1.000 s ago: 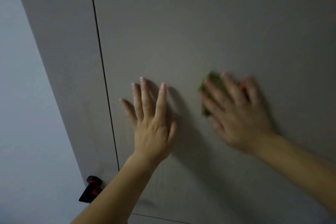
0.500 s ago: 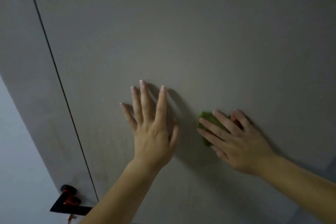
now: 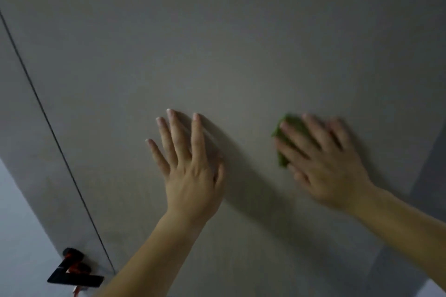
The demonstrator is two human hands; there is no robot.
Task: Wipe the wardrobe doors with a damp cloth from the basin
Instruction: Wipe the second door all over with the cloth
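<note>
Head view, looking up along the wardrobe door [image 3: 241, 43]: flat grey-brown panel, matte, fills most of the frame. Thin dark seam [image 3: 60, 149] runs down the left side and separates it from a second panel [image 3: 21, 116] of the same colour.

Cloth [image 3: 282, 160]: green, small, bunched or folded. It lies flat against the door right of centre, under the right hand [image 3: 330, 169]. Only its left edge shows past the fingers; the rest is covered. The edge is blurred, so texture cannot be made out.

Right hand: fingers straight and slightly spread, pressing the cloth onto the panel. No curl round it. Outline soft with blur.

Left hand [image 3: 190, 171]: palm flat on the bare door, fingers straight and fanned, thumb out to the right. It holds nothing and sits well apart from the cloth, to its left.

Lower left: black handle [image 3: 74, 272] with red marks, just left of the seam's lower end, against a pale wall [image 3: 17, 224].
</note>
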